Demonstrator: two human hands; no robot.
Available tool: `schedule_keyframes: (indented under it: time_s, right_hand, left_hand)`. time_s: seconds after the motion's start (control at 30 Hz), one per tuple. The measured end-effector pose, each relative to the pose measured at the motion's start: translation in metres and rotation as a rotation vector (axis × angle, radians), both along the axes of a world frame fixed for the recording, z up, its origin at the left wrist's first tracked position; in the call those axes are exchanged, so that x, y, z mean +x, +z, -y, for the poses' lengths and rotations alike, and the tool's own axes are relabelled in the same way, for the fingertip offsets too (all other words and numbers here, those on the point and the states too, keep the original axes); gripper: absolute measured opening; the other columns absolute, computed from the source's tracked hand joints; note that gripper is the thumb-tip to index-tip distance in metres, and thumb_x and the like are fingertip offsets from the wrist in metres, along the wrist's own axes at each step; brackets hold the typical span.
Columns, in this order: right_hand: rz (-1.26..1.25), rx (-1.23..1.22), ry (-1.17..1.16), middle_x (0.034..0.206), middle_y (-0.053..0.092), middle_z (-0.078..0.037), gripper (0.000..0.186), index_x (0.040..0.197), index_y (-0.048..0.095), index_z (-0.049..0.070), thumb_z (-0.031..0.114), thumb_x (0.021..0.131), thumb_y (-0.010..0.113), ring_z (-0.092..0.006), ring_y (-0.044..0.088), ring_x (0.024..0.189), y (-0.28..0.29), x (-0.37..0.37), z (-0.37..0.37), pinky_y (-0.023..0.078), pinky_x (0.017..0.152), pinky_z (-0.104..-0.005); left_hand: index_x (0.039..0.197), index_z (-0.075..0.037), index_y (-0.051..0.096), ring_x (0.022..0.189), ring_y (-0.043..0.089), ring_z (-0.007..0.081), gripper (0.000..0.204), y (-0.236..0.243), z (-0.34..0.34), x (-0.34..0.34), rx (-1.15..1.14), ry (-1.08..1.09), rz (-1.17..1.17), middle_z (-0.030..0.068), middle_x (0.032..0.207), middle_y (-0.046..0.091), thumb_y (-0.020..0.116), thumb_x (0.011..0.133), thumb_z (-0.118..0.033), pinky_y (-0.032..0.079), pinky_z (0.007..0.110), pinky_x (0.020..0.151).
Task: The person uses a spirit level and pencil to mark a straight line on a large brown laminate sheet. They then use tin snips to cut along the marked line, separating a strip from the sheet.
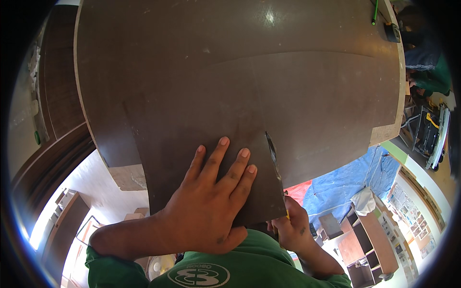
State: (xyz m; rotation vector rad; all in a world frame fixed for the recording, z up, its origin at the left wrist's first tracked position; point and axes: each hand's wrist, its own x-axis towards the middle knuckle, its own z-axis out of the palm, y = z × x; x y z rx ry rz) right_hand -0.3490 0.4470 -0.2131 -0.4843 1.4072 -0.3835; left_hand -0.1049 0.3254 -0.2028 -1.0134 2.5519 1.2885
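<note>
A thin dark brown sheet point(192, 120) lies over a larger brown board and overhangs its near edge. My left hand point(206, 201) presses flat on the sheet's near part, fingers spread. To its right, my right hand point(297, 225) is closed round the handle of what look like scissors point(273, 153), beside the sheet's near right corner. Their dark pointed blade lies along a slit in the sheet, and a bit of yellow shows at the grip. Most of the handle is hidden by my fingers. A faint straight line runs from the blade's tip toward the sheet's far edge.
The large board point(168, 29) fills the far side. A green pencil-like stick point(374, 14) and a black tape measure point(392, 32) lie at its far right. Another person point(430, 72) is beyond the right edge. Blue tarpaulin point(331, 187) and an open wooden cabinet point(367, 245) stand lower right.
</note>
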Motion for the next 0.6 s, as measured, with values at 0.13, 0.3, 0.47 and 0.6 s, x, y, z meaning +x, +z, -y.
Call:
schedule_keyframes:
  time_s: [0.13,0.3,0.47,0.6]
  right_hand:
    - [0.002,0.009,-0.024,0.087,0.063,-0.002,0.028,0.115,0.061,-0.003,0.024,0.109,0.066,-0.0054,0.056,0.076,0.0018,0.0010,-0.0009,0.047,0.068,-0.0252]
    - [-0.059,-0.056,0.065,0.087,0.063,-0.002,0.026,0.116,0.061,-0.002,0.023,0.109,0.065,-0.0062,0.057,0.076,0.0013,0.0002,0.0065,0.048,0.068,-0.0259]
    - [-0.028,-0.014,0.023,0.087,0.063,-0.002,0.025,0.115,0.061,-0.002,0.022,0.109,0.065,-0.0063,0.057,0.076,-0.0023,0.0011,0.0046,0.048,0.068,-0.0262]
    - [-0.046,-0.017,0.008,0.085,0.064,-0.001,0.025,0.114,0.060,-0.001,0.023,0.109,0.065,-0.0063,0.058,0.073,-0.0064,0.0005,-0.0009,0.048,0.066,-0.0264]
  left_hand:
    - [0.151,0.011,0.054,0.153,0.031,0.0638,0.089,0.0002,0.0002,0.0003,0.003,0.001,-0.002,0.0367,0.162,0.044,0.069,0.079,-0.040,0.031,0.077,0.119]
    - [0.151,0.011,0.054,0.153,0.031,0.0635,0.089,0.0005,0.0011,0.0002,0.007,-0.006,0.001,0.0361,0.162,0.044,0.069,0.080,-0.041,0.032,0.077,0.119]
    - [0.151,0.011,0.054,0.153,0.031,0.0631,0.090,0.0005,0.0010,0.0001,0.006,-0.011,0.011,0.0358,0.162,0.044,0.069,0.080,-0.042,0.032,0.077,0.119]
    - [0.152,0.011,0.053,0.154,0.031,0.0629,0.090,0.0003,0.0006,0.0009,0.013,-0.004,-0.002,0.0355,0.163,0.043,0.069,0.081,-0.043,0.031,0.077,0.119]
